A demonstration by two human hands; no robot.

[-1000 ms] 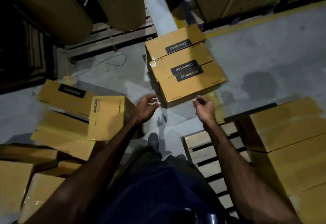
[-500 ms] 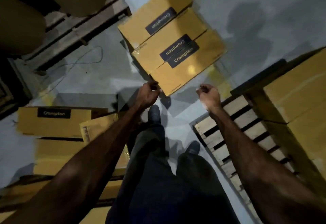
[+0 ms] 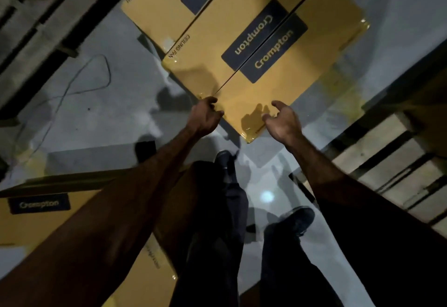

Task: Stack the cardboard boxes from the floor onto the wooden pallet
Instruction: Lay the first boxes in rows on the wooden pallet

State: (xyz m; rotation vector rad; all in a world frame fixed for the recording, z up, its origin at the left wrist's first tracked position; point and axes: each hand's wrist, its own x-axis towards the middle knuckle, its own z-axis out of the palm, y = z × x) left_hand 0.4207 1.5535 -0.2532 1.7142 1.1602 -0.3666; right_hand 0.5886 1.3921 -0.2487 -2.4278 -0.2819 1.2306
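Your left hand [image 3: 205, 118] curls on the near corner of the nearest cardboard box [image 3: 285, 84], which lies on the floor at 12 o'clock; your right hand [image 3: 281, 122] hovers open at its near edge. Get both hands under opposite edges, then swing it to the wooden pallet [image 3: 387, 161] at 3 o'clock.

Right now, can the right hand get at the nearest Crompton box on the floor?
Probably yes: the right hand hovers open at the nearest box's near corner, with nothing between them.
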